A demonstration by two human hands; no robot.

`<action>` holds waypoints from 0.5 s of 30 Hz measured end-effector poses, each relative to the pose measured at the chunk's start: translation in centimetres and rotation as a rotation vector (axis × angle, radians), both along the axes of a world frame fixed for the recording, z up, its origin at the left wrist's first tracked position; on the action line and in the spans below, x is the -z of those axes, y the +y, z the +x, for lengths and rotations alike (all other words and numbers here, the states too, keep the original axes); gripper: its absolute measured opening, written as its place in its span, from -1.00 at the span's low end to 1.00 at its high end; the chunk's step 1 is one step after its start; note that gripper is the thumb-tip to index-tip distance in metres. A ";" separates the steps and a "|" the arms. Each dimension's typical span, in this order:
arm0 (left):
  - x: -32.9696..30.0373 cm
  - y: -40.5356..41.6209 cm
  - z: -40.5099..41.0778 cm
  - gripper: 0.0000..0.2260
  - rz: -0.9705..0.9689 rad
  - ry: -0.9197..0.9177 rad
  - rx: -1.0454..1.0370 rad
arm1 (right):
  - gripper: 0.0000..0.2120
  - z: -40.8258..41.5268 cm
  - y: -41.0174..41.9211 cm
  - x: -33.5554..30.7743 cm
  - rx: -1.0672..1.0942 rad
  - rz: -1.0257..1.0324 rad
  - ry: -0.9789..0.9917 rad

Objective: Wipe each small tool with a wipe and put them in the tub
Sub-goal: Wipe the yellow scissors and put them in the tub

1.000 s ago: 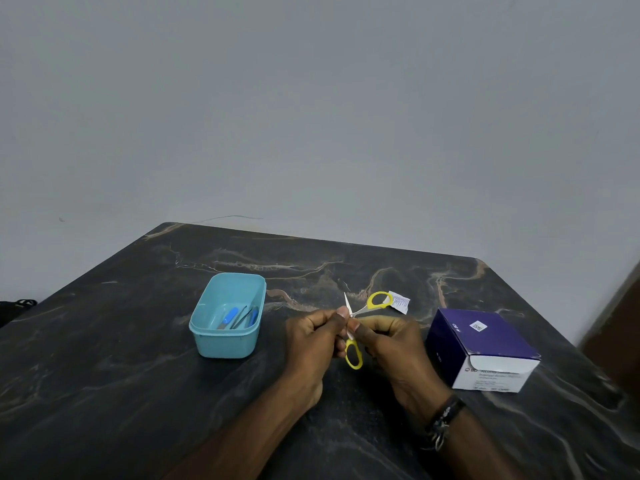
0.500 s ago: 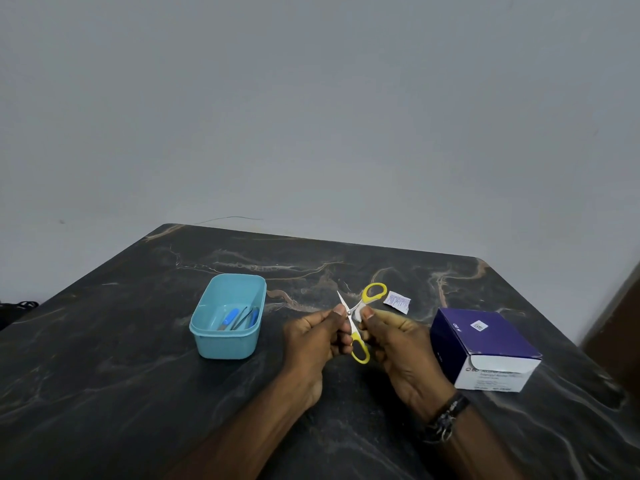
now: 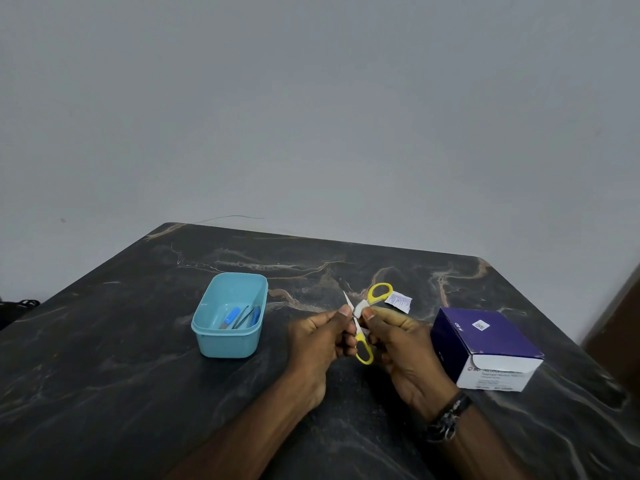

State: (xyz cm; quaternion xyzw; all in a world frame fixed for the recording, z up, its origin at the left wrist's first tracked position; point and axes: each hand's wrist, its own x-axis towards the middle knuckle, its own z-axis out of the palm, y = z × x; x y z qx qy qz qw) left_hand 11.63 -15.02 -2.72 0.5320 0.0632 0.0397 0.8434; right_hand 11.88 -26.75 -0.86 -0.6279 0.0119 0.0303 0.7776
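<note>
Left hand (image 3: 323,336) gripped the open scissors (image 3: 360,327); right hand (image 3: 398,336) pinched the wipe (image 3: 360,308) at their pivot. The bare blade tip at eleven o'clock could nick a slipping finger.

Table (image 3: 104,393): dark stone-look top, black-grey with pale tan and white veins, far corners rounded. Veining heaviest toward the table's far edge. Wall (image 3: 311,98) behind the table: plain, flat grey-white, unmarked apart from a small dark speck above the table's left side and a thin hairline curve just above the far edge. Brown vertical surface at the table's right. Light soft and even, no hard shadows
</note>
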 end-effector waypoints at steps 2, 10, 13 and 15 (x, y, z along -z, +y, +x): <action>0.1 -0.1 0.0 -0.76 0.025 -0.002 -0.002 | -0.85 0.0 0.1 -0.1 0.004 0.015 0.015; 0.1 -0.3 -0.3 -0.77 0.174 -0.031 -0.008 | -0.76 -0.2 0.3 -0.1 -0.012 0.055 0.020; 0.1 -0.3 -0.2 -0.78 0.173 -0.036 -0.008 | -0.80 -0.2 0.2 -0.3 0.066 0.066 0.012; 0.1 -0.3 -0.2 -0.79 0.151 -0.038 -0.013 | -0.81 0.0 0.1 -0.3 0.120 0.055 -0.010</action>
